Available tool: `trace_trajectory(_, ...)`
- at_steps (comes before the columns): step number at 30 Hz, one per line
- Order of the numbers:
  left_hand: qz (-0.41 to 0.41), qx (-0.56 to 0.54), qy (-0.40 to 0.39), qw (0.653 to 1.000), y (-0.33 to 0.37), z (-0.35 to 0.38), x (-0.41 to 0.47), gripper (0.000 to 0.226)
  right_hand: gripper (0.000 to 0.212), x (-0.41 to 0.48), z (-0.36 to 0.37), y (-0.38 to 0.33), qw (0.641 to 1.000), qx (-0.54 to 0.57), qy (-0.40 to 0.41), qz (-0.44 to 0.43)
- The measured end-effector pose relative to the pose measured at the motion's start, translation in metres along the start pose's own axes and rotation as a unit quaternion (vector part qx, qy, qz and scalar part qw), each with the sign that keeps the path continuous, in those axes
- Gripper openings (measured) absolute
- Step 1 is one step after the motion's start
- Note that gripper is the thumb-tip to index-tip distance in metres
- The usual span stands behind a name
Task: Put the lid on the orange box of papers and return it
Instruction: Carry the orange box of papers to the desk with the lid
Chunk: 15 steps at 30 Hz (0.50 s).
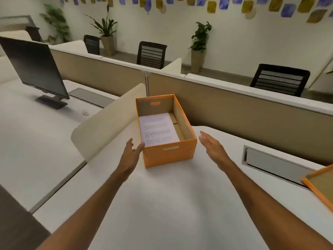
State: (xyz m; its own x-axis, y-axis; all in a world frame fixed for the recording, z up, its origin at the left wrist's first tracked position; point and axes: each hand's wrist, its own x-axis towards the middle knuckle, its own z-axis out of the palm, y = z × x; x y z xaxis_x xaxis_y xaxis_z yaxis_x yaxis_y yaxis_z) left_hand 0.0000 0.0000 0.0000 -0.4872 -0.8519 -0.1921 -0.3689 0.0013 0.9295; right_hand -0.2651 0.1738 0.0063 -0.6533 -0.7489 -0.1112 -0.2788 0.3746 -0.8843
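The left hand reaches spread and empty, its grip released, thumb touching the near left corner of the orange box, which sits uncovered mid-counter with papers inside. The right hand flanks it, flat, holding nothing. The lid lies at far right, probably fetched next.

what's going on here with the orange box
A person stands at a white desk with both hands open, one on each side of an open orange box. The left hand is at the box's near left corner; whether it touches is hard to tell. The right hand is just clear of the box. A stack of printed papers lies inside. The lid lies upside down at the desk's right edge, so the box is not yet closed.
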Motion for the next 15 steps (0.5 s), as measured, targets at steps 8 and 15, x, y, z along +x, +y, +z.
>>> trace_trajectory(8, -0.082, -0.149, -0.082, 0.982, -0.017, 0.020, 0.058, 0.039, 0.061, 0.076, 0.028, 0.022, 0.976, 0.149, -0.005, 0.160)
trace_trajectory(15, -0.079, -0.166, -0.078, 0.980, -0.030, 0.023, 0.077, 0.055, 0.045, 0.096, 0.038, 0.039, 0.953, 0.214, -0.049, 0.208)
